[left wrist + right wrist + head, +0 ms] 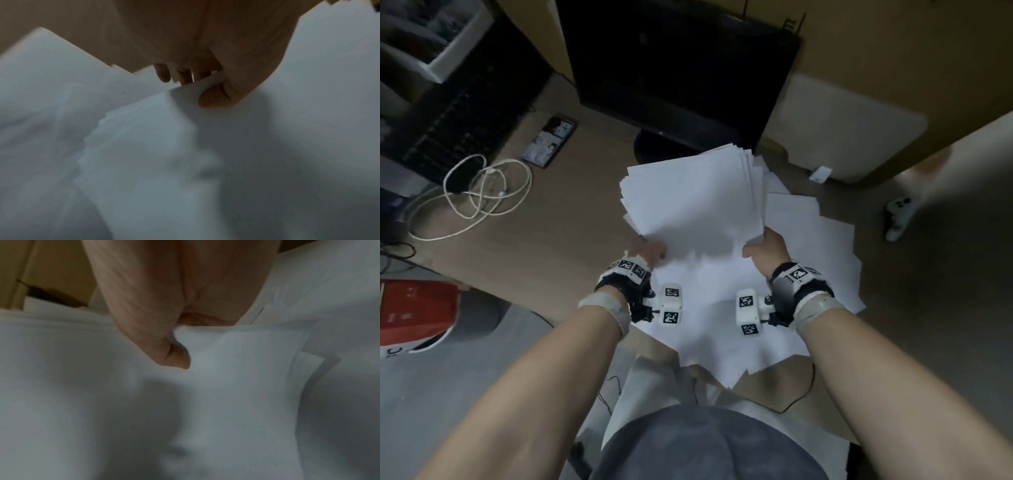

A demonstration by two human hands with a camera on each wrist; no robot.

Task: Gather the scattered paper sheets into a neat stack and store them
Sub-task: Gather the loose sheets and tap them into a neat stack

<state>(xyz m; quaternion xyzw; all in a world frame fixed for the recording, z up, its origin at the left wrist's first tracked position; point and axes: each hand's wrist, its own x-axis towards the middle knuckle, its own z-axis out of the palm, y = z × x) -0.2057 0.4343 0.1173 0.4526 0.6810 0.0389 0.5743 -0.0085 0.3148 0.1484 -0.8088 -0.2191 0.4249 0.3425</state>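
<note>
- Left hand (649, 251) and right hand (767, 248) each pinched a near corner of a ragged-edged paper stack (693, 197), raised above loose sheets (822, 267).
- Bare desk (571, 222) lay left, beside a white cable (482, 192).

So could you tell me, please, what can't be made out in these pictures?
- Head view: the fingers of the left hand and right hand are hidden under the held stack.
- Head view: the loose sheets overlap, so their number cannot be told.
- Left wrist view: the sheet edges below the thumb are blurred.
- Right wrist view: the fingers are hidden behind the stack; only the thumb shows.
- Head view: the phone screen is too small to read.
</note>
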